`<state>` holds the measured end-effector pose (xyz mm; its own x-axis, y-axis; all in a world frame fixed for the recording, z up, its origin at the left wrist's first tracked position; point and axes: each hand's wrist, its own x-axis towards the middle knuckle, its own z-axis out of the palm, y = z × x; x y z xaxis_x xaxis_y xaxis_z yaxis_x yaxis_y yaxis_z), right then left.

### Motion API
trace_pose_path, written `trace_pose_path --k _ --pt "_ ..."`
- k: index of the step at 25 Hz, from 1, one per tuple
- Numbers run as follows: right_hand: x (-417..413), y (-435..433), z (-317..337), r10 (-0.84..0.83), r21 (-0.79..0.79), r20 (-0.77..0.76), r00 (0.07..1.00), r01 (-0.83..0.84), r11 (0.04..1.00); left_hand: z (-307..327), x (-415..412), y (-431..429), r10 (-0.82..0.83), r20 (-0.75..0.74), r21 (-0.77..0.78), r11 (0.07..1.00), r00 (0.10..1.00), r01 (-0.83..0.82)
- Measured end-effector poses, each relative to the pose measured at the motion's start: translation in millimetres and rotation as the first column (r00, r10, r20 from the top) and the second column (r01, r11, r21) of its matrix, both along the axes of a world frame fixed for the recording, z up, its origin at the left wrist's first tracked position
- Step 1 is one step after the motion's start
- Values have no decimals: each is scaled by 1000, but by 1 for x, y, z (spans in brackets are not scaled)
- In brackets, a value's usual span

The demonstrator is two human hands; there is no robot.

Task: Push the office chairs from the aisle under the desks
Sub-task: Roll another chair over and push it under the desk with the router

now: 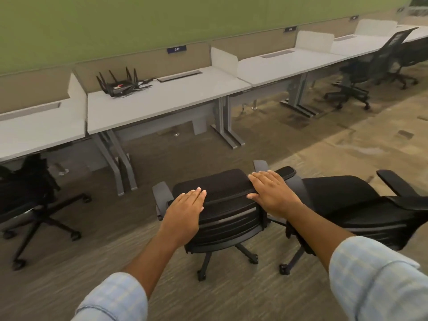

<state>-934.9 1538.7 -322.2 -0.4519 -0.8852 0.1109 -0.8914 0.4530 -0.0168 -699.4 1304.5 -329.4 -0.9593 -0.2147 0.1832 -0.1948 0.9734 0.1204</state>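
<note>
Far left: a black office chair (30, 193) sits with its seat partly tucked under the leftmost desk (41, 130), base and castors out on the carpet. Next desk along (162, 98) carries a black router (120, 83) with upright antennas and its cables; the space beneath this desk is open. In the aisle in front of it stands the centre chair (222, 205), back toward the camera, well apart from the desk edge. Left hand (185, 208) lies flat on the left end of its backrest top, fingers straight and together, palm down, not curled round anything. Right hand (273, 193) rests on the right end of the same backrest, fingers extended over the top edge, thumb below the rim; whether it is a firm grip I cannot tell. Both forearms emerge from pale blue checked sleeves (375, 279). Just beside, to the right, a second aisle chair (361, 205) nearly touches the first. Far right: two more chairs (361, 75) stand near the distant desks.
</note>
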Motion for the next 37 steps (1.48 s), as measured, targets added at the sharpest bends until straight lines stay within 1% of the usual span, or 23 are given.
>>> trace_pose_path --k 7,15,17,20,25,28,32,37 --pt "-48 -41 1 34 6 22 999 -35 999 3 -39 -30 57 -5 -6 998 998 -57" --pt "-111 -119 -9 78 -42 10 997 -77 996 3 -99 -93 146 -33 -4 989 989 -146" --pt "-130 -144 -9 80 -51 16 997 -80 996 3 -117 -118 147 -38 -1 989 988 -147" --pt "-164 -188 -11 102 -65 -17 995 -103 993 3 -147 -162 138 -49 -2 990 989 -138" --pt "-214 -251 -17 76 -66 -21 997 -77 995 -1 -199 -227 134 -31 -21 991 990 -135" --pt "-248 -294 -14 71 -51 -31 997 -73 996 -1 -233 -270 144 -11 5 990 989 -144" --pt "-287 -345 -16 71 -74 -62 996 -76 994 -1 -273 -320 144 -19 8 990 989 -144" --pt "-332 -411 -20 69 -72 -46 997 -72 995 -4 -316 -377 190 -4 57 980 982 -189"
